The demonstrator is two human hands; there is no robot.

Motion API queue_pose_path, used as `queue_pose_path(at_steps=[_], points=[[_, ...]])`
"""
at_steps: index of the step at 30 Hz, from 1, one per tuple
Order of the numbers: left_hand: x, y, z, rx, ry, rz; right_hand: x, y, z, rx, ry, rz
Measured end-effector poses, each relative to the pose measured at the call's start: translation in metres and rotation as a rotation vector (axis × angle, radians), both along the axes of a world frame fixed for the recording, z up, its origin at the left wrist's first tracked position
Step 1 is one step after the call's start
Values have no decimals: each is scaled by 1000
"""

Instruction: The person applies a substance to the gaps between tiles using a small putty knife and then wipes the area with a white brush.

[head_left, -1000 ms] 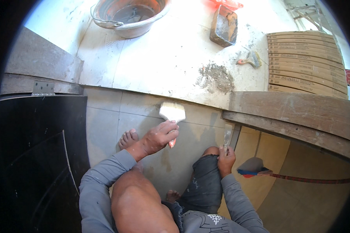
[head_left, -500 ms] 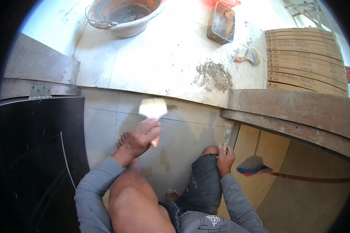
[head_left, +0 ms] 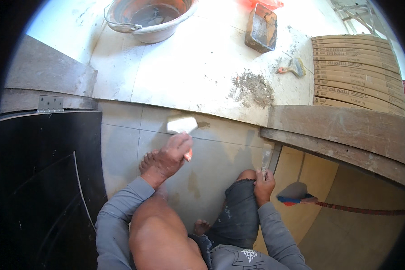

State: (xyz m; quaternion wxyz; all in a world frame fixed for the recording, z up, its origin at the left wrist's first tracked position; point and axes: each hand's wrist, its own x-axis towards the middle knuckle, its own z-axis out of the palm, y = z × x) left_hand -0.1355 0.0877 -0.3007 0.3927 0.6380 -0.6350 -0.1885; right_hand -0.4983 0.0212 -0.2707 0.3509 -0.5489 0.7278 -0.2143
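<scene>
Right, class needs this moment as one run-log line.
left hand: gripping wide brush | right hand: holding scraper | white floor: bucket, tray, second brush

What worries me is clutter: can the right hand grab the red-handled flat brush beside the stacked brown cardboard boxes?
Probably not: the right hand holds a flat grey scraper, and the brush lies farther ahead.
</scene>
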Motion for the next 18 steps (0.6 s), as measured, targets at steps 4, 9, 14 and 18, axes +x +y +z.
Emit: queue_pose_path(at_steps=[4, 9, 14, 18], points=[[1, -3, 6, -79, -28, -113, 3, 0, -2, 12, -51, -16], [2, -20, 6, -47, -1, -140, 0, -2, 1, -6, 1, 33], [-8, -14, 0, -70, -16, -158, -3, 0, -7, -48, -32, 26], [-13, -28, 8, -102, -9, -219, 5, -2, 5, 37, 8, 21]])
